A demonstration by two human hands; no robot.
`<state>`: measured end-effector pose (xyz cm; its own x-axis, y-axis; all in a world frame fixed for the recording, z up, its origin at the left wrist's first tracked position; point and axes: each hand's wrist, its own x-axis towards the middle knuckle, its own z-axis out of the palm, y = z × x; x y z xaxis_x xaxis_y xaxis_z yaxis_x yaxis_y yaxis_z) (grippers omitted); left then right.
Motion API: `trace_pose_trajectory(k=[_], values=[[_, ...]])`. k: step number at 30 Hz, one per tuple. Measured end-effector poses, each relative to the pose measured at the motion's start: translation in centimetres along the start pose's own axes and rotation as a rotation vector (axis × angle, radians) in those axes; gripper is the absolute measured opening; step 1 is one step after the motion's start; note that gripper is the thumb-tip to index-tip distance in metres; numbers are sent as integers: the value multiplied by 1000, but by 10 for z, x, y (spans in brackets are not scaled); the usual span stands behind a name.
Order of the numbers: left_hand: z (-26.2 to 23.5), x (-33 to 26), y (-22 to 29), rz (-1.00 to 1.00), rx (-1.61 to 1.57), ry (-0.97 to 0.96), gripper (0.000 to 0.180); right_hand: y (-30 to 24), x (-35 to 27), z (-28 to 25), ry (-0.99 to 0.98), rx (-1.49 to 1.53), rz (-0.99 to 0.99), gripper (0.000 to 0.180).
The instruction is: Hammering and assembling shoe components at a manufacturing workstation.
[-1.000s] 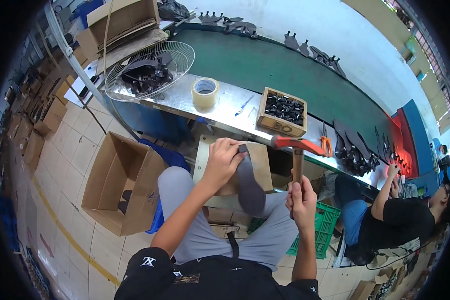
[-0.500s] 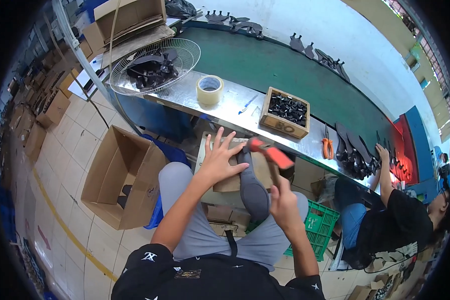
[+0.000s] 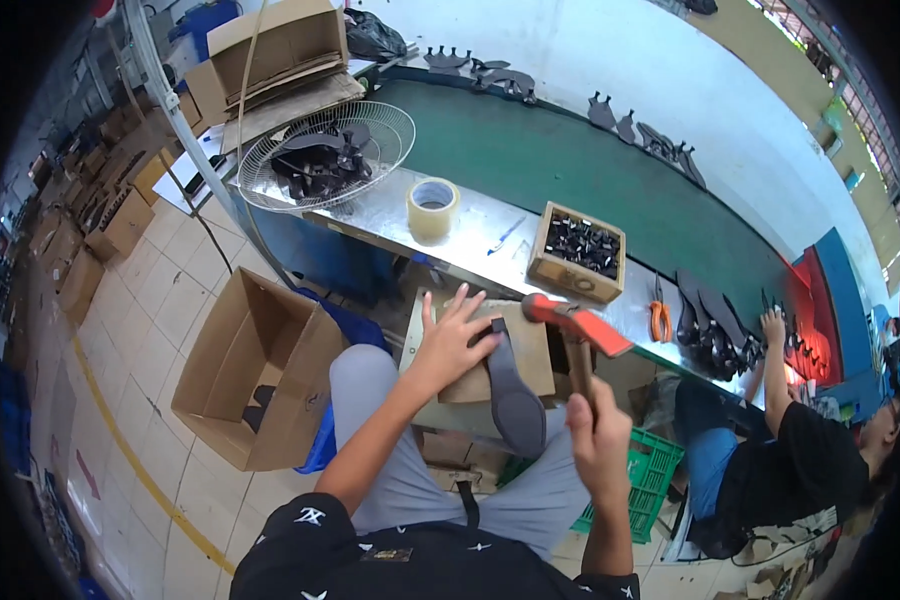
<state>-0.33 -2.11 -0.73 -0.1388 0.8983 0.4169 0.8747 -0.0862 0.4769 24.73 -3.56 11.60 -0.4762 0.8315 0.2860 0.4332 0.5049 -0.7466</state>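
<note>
An open brown cardboard box [image 3: 255, 370] stands on the tiled floor at lower left of centre, with something dark lying inside it. At the upper left a larger open cardboard box [image 3: 280, 45] sits on flattened sheets of cardboard [image 3: 295, 100], and more brown cartons [image 3: 90, 230] are stacked along the left edge. Just right of centre, on the metal bench, stands a small open wooden box [image 3: 578, 262] filled with small dark pieces, its front bearing dark printed marks.
</note>
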Motion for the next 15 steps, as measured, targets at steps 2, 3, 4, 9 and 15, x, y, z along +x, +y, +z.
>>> trace_pose_trajectory(k=[2, 3, 4, 9, 15], values=[[-9, -12, 1, 33, -89, 11, 33, -4, 0, -2, 28, -1, 27, 29], [-13, -11, 3, 83, -187, 33, 28, 4, 1, 0, 71, -40, -10, 31], [-19, -14, 14, 113, -254, 111, 23, 13, 3, 2, 77, -46, -5, 31], [-83, -37, 64, 267, -423, -223, 20, 43, 15, 17, 76, -235, -185, 41], [-126, -58, 122, -71, -1019, -489, 28, 60, 12, 42, -316, -494, -193, 50]])
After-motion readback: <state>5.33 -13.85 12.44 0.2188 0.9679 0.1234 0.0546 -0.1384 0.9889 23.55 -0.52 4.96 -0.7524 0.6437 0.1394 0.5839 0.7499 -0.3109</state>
